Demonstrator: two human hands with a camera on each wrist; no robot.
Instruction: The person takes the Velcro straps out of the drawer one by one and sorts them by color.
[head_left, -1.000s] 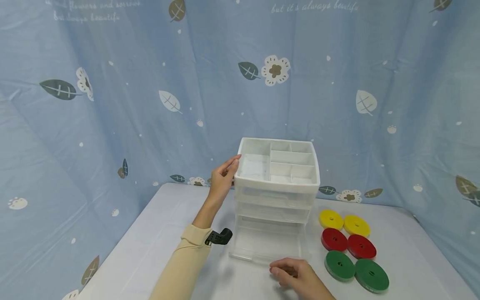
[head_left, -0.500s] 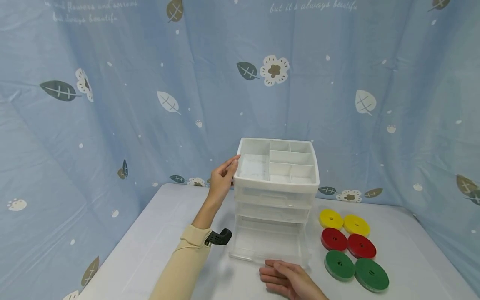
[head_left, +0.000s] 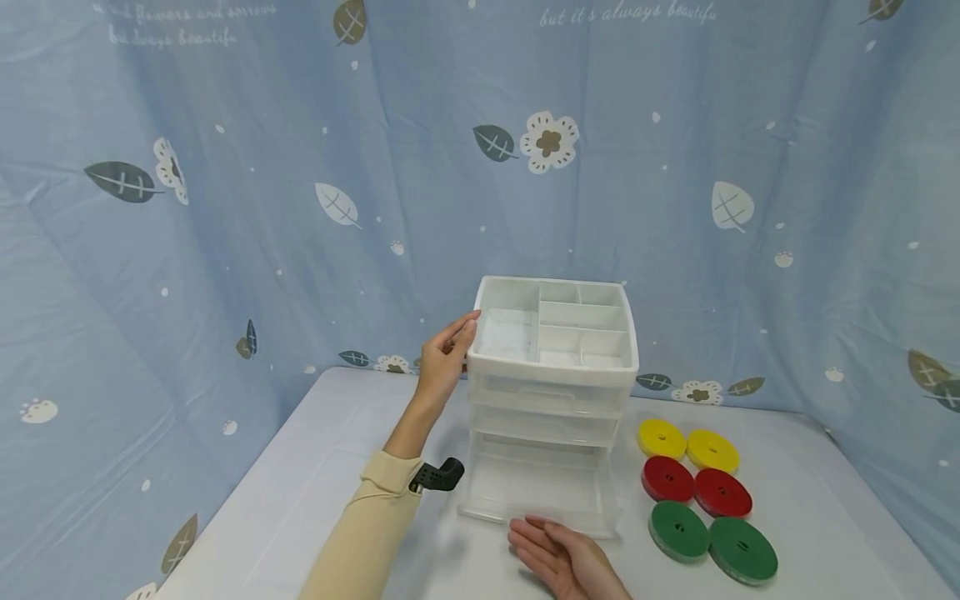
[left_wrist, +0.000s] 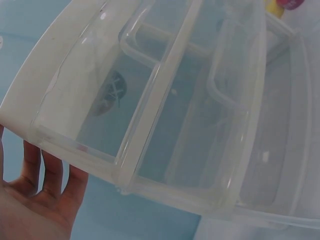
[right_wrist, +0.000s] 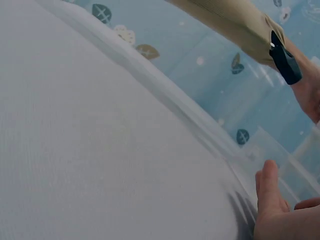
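Observation:
A white drawer unit with clear drawers stands on the table, its bottom drawer pulled out toward me. Along the unit's upper left side rests my left hand; in the left wrist view its fingers reach up straight against the side wall. My right hand is right at the front edge of the bottom drawer, fingers extended and palm turned toward the left. From the right wrist view, the same hand appears beside the clear drawer, holding nothing.
Right of the unit lie yellow discs, red discs and green discs, in pairs. The unit's top tray has several compartments. A blue patterned curtain hangs behind the white table.
My right hand has shifted left along the drawer's front, and its curled fingers have straightened out with the palm turned. The left hand and drawer unit have stayed in place.

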